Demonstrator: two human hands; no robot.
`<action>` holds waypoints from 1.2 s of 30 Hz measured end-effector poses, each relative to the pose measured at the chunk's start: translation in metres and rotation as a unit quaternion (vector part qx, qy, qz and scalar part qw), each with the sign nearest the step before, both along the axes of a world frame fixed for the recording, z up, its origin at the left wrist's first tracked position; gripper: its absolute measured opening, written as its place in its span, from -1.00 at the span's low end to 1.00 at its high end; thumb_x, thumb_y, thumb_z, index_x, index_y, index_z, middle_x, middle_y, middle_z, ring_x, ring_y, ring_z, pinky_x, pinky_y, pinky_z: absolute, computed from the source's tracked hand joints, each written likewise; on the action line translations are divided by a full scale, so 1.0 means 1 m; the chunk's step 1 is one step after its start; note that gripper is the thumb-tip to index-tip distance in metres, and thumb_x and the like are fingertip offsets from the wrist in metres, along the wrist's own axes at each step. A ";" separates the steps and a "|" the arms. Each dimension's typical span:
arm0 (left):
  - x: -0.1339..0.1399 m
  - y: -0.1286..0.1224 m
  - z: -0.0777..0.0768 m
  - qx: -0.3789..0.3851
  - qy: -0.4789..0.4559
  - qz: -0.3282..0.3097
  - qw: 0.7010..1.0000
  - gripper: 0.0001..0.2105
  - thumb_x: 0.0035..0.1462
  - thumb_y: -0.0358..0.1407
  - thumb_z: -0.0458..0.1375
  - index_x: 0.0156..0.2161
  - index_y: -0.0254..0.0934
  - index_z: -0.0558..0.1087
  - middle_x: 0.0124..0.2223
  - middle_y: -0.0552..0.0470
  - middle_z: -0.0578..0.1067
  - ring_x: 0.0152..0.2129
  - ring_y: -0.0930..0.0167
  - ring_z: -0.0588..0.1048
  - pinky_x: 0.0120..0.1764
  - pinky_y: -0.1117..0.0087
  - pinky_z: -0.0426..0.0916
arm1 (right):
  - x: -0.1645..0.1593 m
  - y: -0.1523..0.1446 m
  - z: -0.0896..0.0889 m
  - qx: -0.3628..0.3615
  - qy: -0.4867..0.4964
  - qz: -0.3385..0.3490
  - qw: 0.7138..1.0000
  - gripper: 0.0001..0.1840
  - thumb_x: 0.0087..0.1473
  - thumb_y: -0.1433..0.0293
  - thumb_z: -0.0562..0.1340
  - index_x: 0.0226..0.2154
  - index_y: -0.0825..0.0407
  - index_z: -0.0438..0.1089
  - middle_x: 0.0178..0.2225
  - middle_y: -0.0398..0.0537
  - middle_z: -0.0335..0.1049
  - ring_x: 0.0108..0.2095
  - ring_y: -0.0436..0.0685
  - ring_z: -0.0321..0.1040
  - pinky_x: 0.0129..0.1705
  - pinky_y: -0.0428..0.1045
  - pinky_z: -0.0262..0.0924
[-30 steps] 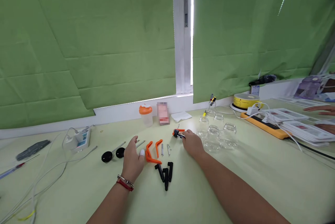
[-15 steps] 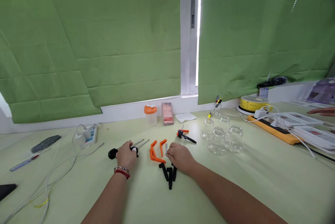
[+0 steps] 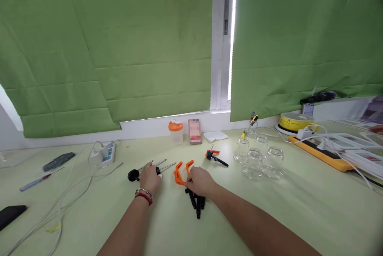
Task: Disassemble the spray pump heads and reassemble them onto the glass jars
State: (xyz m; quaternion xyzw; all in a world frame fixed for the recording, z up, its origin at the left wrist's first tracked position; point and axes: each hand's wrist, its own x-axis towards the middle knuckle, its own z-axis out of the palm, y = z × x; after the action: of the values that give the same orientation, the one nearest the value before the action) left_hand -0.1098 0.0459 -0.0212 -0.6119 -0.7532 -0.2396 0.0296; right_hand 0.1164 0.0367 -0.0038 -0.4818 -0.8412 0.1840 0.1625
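Observation:
My left hand (image 3: 150, 179) curls down over metal rods (image 3: 163, 165) with black round ends (image 3: 133, 175); black also shows beside its fingers. How firmly it grips them is hidden. My right hand (image 3: 200, 182) has its fingers pressed together low over the table, at the lower end of one orange bent piece (image 3: 189, 165). What sits in its fingertips is hidden. More orange angled pieces (image 3: 178, 176) lie just left of that hand. Several black handle-like pieces (image 3: 198, 207) lie below it, partly covered. Behind stands a small orange and black clamp-like assembly (image 3: 213, 156).
Several clear glass jars (image 3: 253, 166) stand to the right. Farther right are an orange power strip (image 3: 323, 154) and a yellow round tin (image 3: 295, 122). An orange-lidded cup (image 3: 175, 133) stands at the back. White cables (image 3: 64, 196) and a screwdriver (image 3: 37, 182) lie left.
My right hand has moved slightly left, over the orange pieces; the short metal pin beside it is now out of sight. My left hand stays over the rods. The view has shifted slightly.

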 end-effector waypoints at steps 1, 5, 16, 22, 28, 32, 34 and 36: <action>0.000 0.000 0.000 0.002 -0.002 0.000 1.000 -0.83 -0.16 -0.44 0.13 -0.35 -0.38 0.45 0.07 -0.32 0.36 0.00 0.07 0.35 0.01 0.17 0.23 | 0.000 0.000 0.000 -0.001 0.005 0.003 1.000 -0.78 -0.01 0.41 0.21 -0.63 0.07 0.43 -0.47 -0.08 0.32 -0.41 0.03 0.24 -0.44 -0.09 -0.06; 0.002 -0.002 0.005 0.024 -0.021 0.001 0.999 -0.85 -0.10 -0.42 0.09 -0.33 -0.33 0.42 0.00 -0.24 0.41 -0.05 0.12 0.39 -0.08 0.19 0.30 | 0.005 0.000 0.005 -0.001 0.040 0.012 0.999 -0.81 0.03 0.38 0.18 -0.56 0.08 0.39 -0.40 -0.08 0.35 -0.38 0.02 0.25 -0.40 -0.10 -0.02; 0.032 -0.019 0.024 0.151 -0.043 -0.117 0.981 -0.74 0.11 -0.32 -0.03 -0.07 -0.24 0.28 -0.04 -0.10 0.42 -0.08 0.25 0.38 -0.01 0.22 0.24 | 0.083 0.003 -0.004 -0.269 0.420 -0.019 0.866 -0.67 0.04 0.11 0.16 -0.47 0.03 0.18 -0.52 -0.18 0.33 -0.63 -0.11 0.02 -0.56 -0.14 -0.12; 0.057 -0.034 0.019 0.059 -0.146 -0.227 0.961 -0.73 0.11 -0.30 -0.02 -0.05 -0.19 0.25 -0.09 -0.03 0.45 -0.20 0.31 0.45 -0.14 0.30 0.33 | 0.103 -0.003 -0.018 -0.344 0.513 -0.030 0.786 -0.57 -0.08 0.02 0.26 -0.43 0.02 0.19 -0.56 -0.25 0.23 -0.66 -0.16 -0.07 -0.61 -0.17 -0.29; 0.077 -0.046 0.020 0.014 -0.158 -0.280 0.947 -0.72 0.08 -0.33 0.00 -0.06 -0.16 0.25 -0.16 0.00 0.46 -0.31 0.35 0.44 -0.22 0.33 0.34 | 0.099 0.000 -0.023 -0.368 0.538 -0.019 0.759 -0.57 -0.08 0.02 0.27 -0.43 0.03 0.22 -0.60 -0.28 0.18 -0.69 -0.18 -0.16 -0.63 -0.16 -0.35; 0.077 -0.046 0.018 0.011 -0.149 -0.285 0.947 -0.72 0.07 -0.34 0.01 -0.07 -0.14 0.24 -0.16 0.01 0.46 -0.32 0.36 0.43 -0.24 0.34 0.34 | 0.101 0.002 -0.024 -0.375 0.558 -0.039 0.739 -0.56 -0.09 0.03 0.28 -0.41 0.03 0.21 -0.60 -0.29 0.16 -0.68 -0.18 -0.13 -0.62 -0.18 -0.34; 0.076 -0.045 0.017 0.012 -0.144 -0.274 0.951 -0.74 0.07 -0.33 0.01 -0.08 -0.14 0.25 -0.19 0.04 0.47 -0.36 0.38 0.43 -0.27 0.36 0.34 | 0.102 0.002 -0.024 -0.380 0.565 -0.036 0.731 -0.56 -0.10 0.03 0.29 -0.41 0.03 0.21 -0.60 -0.30 0.15 -0.68 -0.18 -0.14 -0.63 -0.18 -0.33; 0.075 -0.045 0.018 0.012 -0.139 -0.269 0.953 -0.74 0.08 -0.33 0.00 -0.08 -0.13 0.25 -0.20 0.05 0.47 -0.36 0.38 0.44 -0.28 0.37 0.34 | 0.102 0.000 -0.023 -0.388 0.562 -0.023 0.730 -0.57 -0.09 0.04 0.29 -0.41 0.03 0.22 -0.61 -0.30 0.15 -0.69 -0.18 -0.15 -0.63 -0.17 -0.33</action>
State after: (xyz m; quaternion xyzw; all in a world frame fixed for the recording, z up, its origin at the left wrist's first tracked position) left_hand -0.0350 0.0008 -0.0035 -0.7520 -0.5548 -0.3301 -0.1333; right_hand 0.2184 0.0368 -0.0269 -0.3306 -0.4401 0.7278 0.4090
